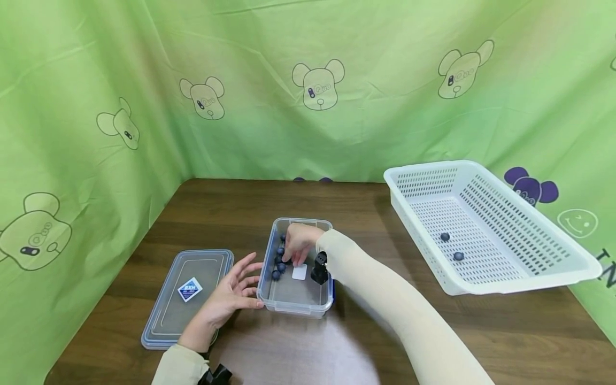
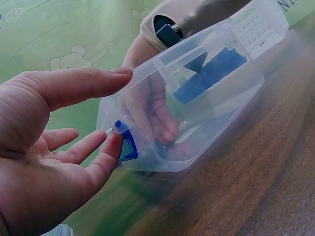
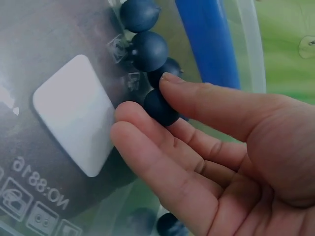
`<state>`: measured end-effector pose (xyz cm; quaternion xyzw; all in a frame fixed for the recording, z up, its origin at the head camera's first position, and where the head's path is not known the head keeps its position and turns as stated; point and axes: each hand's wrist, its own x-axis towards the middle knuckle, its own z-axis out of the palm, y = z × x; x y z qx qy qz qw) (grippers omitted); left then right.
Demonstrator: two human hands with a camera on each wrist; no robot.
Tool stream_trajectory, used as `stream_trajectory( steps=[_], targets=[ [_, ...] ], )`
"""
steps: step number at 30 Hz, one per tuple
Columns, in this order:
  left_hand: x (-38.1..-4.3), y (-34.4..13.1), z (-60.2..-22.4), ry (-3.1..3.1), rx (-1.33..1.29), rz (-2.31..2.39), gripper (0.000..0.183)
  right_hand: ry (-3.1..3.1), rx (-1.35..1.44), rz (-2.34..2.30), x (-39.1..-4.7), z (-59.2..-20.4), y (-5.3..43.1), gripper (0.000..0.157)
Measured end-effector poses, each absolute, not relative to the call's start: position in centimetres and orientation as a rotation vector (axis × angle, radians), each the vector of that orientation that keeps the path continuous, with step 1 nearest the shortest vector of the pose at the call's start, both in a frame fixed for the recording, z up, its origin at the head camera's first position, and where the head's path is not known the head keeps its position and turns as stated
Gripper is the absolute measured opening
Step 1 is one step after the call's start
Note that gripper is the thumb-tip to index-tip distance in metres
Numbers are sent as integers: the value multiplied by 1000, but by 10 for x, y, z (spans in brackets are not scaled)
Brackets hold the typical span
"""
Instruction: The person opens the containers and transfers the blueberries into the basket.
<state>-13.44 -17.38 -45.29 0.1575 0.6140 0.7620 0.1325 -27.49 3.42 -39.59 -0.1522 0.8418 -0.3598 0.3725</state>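
A clear plastic box (image 1: 293,299) with blue clips stands on the table, several small dark blue balls (image 1: 276,275) lying along its left side. My right hand (image 1: 300,241) reaches down inside it. In the right wrist view, the thumb and fingers of the right hand (image 3: 206,147) curl around one dark blue ball (image 3: 161,108), other balls close by. A white rounded label (image 3: 74,115) shows at the box's bottom. My left hand (image 1: 236,289) rests beside the box's left wall, fingers spread and touching it; in the left wrist view, fingertips meet a blue clip (image 2: 129,147).
Left of the box lies a clear lid (image 1: 168,315) with a blue rim and a blue-white sticker. A white perforated basket (image 1: 418,251) stands at the right with two dark blue balls (image 1: 452,246) in it. Green curtain (image 1: 260,107) hangs behind the wooden table.
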Motion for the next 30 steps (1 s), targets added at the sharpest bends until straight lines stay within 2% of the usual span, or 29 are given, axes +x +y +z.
stream_trajectory(
  steps=[7, 14, 30],
  targets=[
    [-135, -174, -452, 1779, 454, 2206, 109, 2128, -427, -1004, -283, -380, 44, 3],
    [-134, -174, -452, 1774, 448, 2208, 109, 2103, -439, -1048, -290, -358, 68, 4],
    [-134, -173, -453, 1784, 448, 2216, 110, 2207, -396, -1180, -309, -310, 180, 12]
  ],
)
